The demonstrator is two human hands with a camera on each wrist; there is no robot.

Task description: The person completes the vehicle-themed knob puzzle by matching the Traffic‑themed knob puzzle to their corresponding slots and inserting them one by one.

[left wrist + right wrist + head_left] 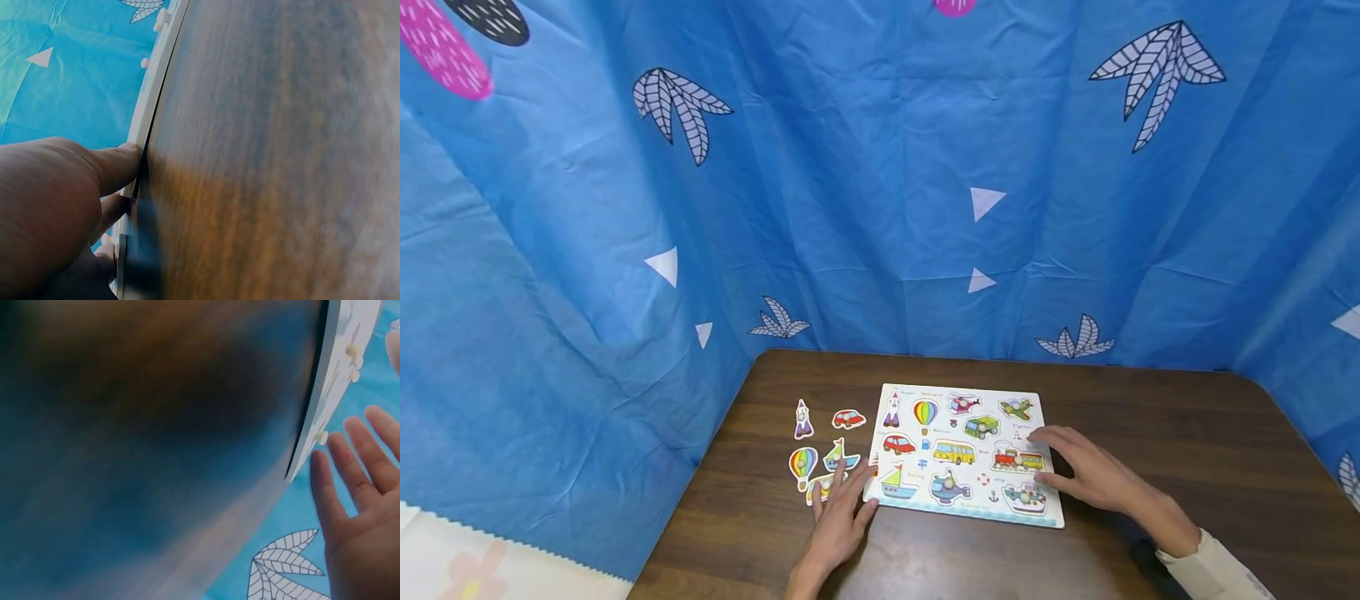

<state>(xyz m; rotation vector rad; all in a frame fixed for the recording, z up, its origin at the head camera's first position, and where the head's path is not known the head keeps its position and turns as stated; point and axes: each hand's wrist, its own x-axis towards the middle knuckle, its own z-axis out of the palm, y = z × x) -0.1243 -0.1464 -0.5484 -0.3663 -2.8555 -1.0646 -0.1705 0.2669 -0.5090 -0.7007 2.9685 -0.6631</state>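
A white puzzle board [955, 518] with printed vehicles lies on the table. My left hand [837, 521] is at its lower left corner, the thumb [119, 164] touching the board's edge. Fingers of that hand reach over the bus piece [824, 486], partly covering it, near the sailboat piece [841, 456]. My right hand [1097, 475] is over the board's right edge, fingers spread and holding nothing, near the train piece [1017, 458] and ship piece [1025, 498]. In the right wrist view, the palm faces the camera with straight fingers [350, 462].
Left of the board lie a rocket piece [802, 421], a red car piece [848, 419] and a balloon piece [802, 464]. Knobbed pieces on the board include the helicopter [962, 403] and submarine [950, 488]. A blue curtain [902, 208] hangs behind the brown table [1180, 433].
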